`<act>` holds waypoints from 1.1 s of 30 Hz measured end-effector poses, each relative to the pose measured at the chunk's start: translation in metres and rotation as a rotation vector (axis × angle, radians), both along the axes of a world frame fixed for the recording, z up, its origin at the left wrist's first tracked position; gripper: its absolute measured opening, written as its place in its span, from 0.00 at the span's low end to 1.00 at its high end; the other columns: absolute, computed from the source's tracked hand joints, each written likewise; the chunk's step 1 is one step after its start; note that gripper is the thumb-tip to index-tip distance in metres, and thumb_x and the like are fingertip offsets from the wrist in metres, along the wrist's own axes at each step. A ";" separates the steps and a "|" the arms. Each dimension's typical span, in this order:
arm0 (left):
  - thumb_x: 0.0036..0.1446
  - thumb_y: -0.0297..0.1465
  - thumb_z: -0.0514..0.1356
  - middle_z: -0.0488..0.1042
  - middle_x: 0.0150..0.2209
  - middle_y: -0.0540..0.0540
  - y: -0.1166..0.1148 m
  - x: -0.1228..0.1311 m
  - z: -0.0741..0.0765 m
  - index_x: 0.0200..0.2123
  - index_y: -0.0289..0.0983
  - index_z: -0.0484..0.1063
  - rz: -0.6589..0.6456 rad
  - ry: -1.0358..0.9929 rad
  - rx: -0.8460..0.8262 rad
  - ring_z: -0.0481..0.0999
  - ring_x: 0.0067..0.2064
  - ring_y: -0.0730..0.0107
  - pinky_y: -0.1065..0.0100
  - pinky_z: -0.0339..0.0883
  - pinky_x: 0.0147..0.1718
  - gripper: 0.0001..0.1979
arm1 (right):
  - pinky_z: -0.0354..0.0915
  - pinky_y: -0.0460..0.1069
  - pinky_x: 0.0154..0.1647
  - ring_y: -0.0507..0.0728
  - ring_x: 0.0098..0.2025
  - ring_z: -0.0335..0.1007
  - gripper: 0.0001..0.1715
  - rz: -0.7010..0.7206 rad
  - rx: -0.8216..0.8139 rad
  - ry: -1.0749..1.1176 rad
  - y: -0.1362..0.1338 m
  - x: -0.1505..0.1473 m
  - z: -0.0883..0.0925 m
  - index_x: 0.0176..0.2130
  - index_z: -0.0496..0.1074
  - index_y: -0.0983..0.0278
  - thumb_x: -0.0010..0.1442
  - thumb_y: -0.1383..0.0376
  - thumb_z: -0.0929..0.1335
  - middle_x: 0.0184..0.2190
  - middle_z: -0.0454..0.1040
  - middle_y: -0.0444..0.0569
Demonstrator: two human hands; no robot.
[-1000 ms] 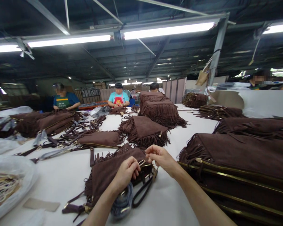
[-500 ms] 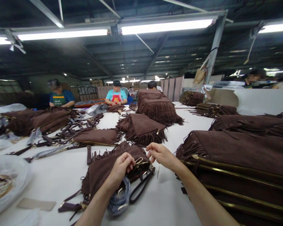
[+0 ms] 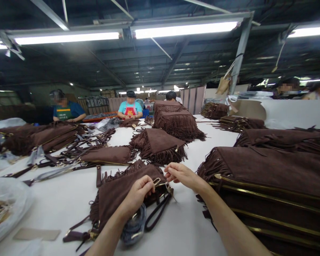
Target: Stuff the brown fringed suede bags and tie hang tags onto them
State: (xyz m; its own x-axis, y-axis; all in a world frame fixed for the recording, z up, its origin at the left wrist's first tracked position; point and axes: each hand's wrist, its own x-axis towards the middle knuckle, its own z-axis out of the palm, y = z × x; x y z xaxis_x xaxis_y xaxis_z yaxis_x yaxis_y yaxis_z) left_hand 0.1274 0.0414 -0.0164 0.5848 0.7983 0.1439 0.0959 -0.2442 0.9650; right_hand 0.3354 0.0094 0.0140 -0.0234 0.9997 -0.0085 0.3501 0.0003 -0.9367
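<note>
A dark brown fringed bag [image 3: 122, 188] lies on the table in front of me, its gold-edged zip opening towards its right end. My left hand [image 3: 140, 192] is closed at the edge of this opening, pinching the bag beside a gold metal loop [image 3: 156, 181]. Just above the bag's right corner is my right hand [image 3: 180, 175], fingers curled together; whatever they pinch is too small to make out. A thin pale strip hangs below that corner. Beneath my left wrist sits a plastic-wrapped coiled strap [image 3: 133, 225], with a dark wrist loop [image 3: 158, 213] beside it.
Stacked fringed bags [image 3: 266, 170] fill the right side. More bags [image 3: 160, 142] lie ahead, with loose straps [image 3: 77, 147] to the left. A plastic bag of pale cord-like pieces [image 3: 13, 188] and a beige strip [image 3: 37, 234] are at near left. Co-workers sit across the table.
My left hand has shifted slightly right and down along the bag's opening. My right hand stays near the corner, and the thin strip below it has swung left. The whole view has shifted slightly.
</note>
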 end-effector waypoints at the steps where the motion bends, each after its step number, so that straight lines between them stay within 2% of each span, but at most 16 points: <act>1: 0.52 0.44 0.58 0.64 0.23 0.52 0.000 0.000 0.000 0.25 0.37 0.66 0.004 -0.006 -0.009 0.60 0.26 0.73 0.71 0.54 0.27 0.16 | 0.61 0.43 0.28 0.50 0.30 0.72 0.10 -0.025 -0.004 -0.046 0.000 0.001 0.000 0.35 0.68 0.64 0.62 0.65 0.59 0.31 0.75 0.45; 4: 0.52 0.44 0.58 0.65 0.23 0.51 0.001 0.000 0.000 0.24 0.37 0.66 0.010 -0.027 -0.027 0.60 0.26 0.73 0.71 0.54 0.26 0.16 | 0.59 0.42 0.24 0.49 0.27 0.70 0.10 -0.031 0.015 -0.102 0.000 0.001 0.001 0.32 0.68 0.64 0.60 0.66 0.60 0.29 0.73 0.44; 13: 0.52 0.42 0.58 0.65 0.24 0.52 0.001 0.000 -0.001 0.25 0.36 0.66 0.017 -0.032 -0.044 0.60 0.25 0.74 0.72 0.54 0.26 0.15 | 0.58 0.42 0.20 0.49 0.22 0.64 0.09 0.152 0.066 -0.177 -0.005 0.000 0.000 0.30 0.72 0.64 0.48 0.72 0.64 0.21 0.70 0.40; 18: 0.52 0.41 0.57 0.65 0.23 0.52 0.003 0.002 -0.005 0.25 0.36 0.65 0.037 -0.017 -0.020 0.61 0.25 0.74 0.71 0.55 0.26 0.14 | 0.61 0.43 0.23 0.49 0.22 0.63 0.04 0.189 0.111 -0.117 -0.004 0.000 0.001 0.27 0.71 0.64 0.50 0.68 0.65 0.19 0.68 0.40; 22: 0.51 0.40 0.57 0.64 0.22 0.53 0.006 0.003 -0.009 0.24 0.37 0.64 0.085 0.004 0.004 0.60 0.24 0.74 0.72 0.53 0.25 0.13 | 0.58 0.43 0.23 0.49 0.22 0.62 0.05 0.278 0.126 -0.060 -0.005 0.004 0.002 0.27 0.72 0.64 0.47 0.68 0.65 0.19 0.68 0.39; 24: 0.50 0.39 0.57 0.63 0.21 0.54 0.008 0.002 -0.010 0.22 0.37 0.63 0.126 -0.010 -0.013 0.59 0.24 0.75 0.72 0.52 0.24 0.12 | 0.58 0.42 0.23 0.49 0.23 0.63 0.07 0.299 0.085 -0.116 -0.006 0.007 0.002 0.28 0.73 0.64 0.46 0.69 0.65 0.19 0.69 0.39; 28: 0.48 0.39 0.59 0.66 0.23 0.53 0.008 -0.002 -0.008 0.24 0.36 0.63 0.141 -0.121 -0.135 0.60 0.24 0.77 0.73 0.53 0.24 0.13 | 0.60 0.43 0.23 0.51 0.22 0.67 0.10 0.221 0.035 -0.317 -0.006 0.013 0.001 0.27 0.76 0.65 0.45 0.71 0.65 0.18 0.71 0.41; 31: 0.48 0.41 0.61 0.67 0.24 0.53 0.006 -0.002 -0.004 0.24 0.36 0.62 0.106 -0.210 -0.227 0.60 0.24 0.78 0.74 0.53 0.24 0.15 | 0.62 0.45 0.25 0.52 0.24 0.68 0.12 0.083 0.166 -0.343 -0.004 0.008 -0.002 0.31 0.79 0.65 0.49 0.69 0.65 0.23 0.75 0.45; 33: 0.48 0.41 0.62 0.67 0.24 0.53 0.005 -0.001 -0.003 0.25 0.36 0.62 0.087 -0.228 -0.252 0.60 0.24 0.79 0.74 0.53 0.24 0.16 | 0.63 0.45 0.25 0.53 0.26 0.68 0.15 0.041 0.250 -0.245 -0.001 -0.004 -0.005 0.37 0.79 0.65 0.52 0.65 0.65 0.26 0.76 0.46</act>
